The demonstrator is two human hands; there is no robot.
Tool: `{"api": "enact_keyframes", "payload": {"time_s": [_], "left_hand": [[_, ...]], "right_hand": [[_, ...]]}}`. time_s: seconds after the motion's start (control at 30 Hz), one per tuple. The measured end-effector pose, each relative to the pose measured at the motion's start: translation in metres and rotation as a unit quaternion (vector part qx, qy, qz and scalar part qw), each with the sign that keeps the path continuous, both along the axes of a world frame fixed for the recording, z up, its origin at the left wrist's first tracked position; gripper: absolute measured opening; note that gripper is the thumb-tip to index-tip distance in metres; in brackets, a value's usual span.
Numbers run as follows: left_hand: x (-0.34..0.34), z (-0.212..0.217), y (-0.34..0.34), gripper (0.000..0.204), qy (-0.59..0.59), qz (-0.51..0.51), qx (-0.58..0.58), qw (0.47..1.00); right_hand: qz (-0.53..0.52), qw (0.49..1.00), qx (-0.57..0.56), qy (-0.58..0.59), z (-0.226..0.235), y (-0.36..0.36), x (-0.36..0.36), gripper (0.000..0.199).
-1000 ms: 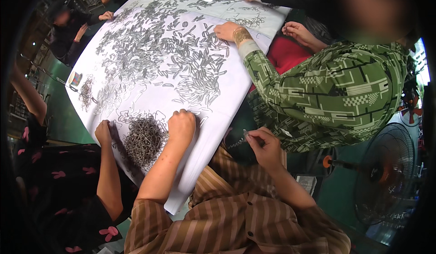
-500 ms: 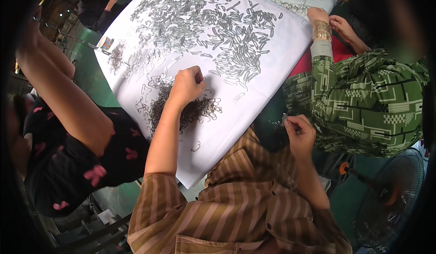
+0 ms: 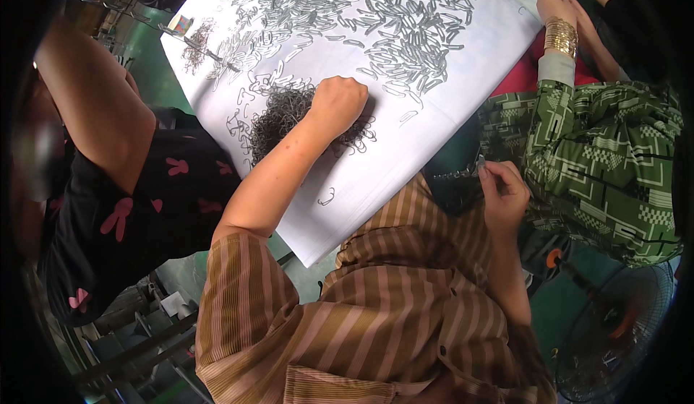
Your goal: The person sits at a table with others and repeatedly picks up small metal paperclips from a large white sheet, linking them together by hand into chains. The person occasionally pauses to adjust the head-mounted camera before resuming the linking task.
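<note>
Surface: white, tilted in view, strewn with loose grey metal clips.
Tangled pile: dark wire hooks heaped near the surface's lower left, under and beside the left hand.
Left hand: grip curled into a loose fist, pressed onto the pile.
Right hand: off the surface edge, fingertips pinching one thin wire piece.
Handling: judged light, stiff, springy, prone to snagging; best pinched singly at a bend.
</note>
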State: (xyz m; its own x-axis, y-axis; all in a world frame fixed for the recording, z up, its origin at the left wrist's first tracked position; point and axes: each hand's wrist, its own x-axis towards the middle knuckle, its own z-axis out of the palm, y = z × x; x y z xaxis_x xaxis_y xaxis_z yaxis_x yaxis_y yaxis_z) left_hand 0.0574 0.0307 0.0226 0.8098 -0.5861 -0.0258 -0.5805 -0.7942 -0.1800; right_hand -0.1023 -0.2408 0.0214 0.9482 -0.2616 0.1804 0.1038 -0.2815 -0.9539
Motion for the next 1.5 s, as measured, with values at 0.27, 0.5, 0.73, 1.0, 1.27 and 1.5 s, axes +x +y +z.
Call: {"api": "enact_keyframes", "payload": {"time_s": [0.27,0.5,0.73,1.0,1.27,1.5], "left_hand": [[-0.04,0.051,0.005,0.011,0.15,0.019,-0.054,0.987],[-0.081,0.04,0.025,0.013,0.261,0.059,0.005,0.964],[-0.056,0.016,0.001,0.015,0.091,0.115,-0.21,0.966],[-0.027,0.009,0.018,0.007,0.018,0.165,-0.271,0.948],[-0.044,-0.013,0.009,0.013,0.015,0.069,-0.271,0.96],[-0.016,0.014,0.011,0.023,0.039,0.129,-0.272,0.953]], "right_hand": [[0.007,1.0,-0.013,0.018,0.005,-0.005,0.009,0.006],[0.025,0.999,-0.019,0.021,0.007,-0.002,0.018,0.005],[0.024,0.999,-0.024,0.015,0.016,0.002,0.017,0.005],[0.009,1.0,-0.024,0.006,0.016,-0.002,0.014,0.006],[0.025,0.999,-0.028,-0.003,0.015,0.005,0.015,0.005],[0.019,0.999,-0.028,0.0,0.004,0.004,0.011,0.005]]}}
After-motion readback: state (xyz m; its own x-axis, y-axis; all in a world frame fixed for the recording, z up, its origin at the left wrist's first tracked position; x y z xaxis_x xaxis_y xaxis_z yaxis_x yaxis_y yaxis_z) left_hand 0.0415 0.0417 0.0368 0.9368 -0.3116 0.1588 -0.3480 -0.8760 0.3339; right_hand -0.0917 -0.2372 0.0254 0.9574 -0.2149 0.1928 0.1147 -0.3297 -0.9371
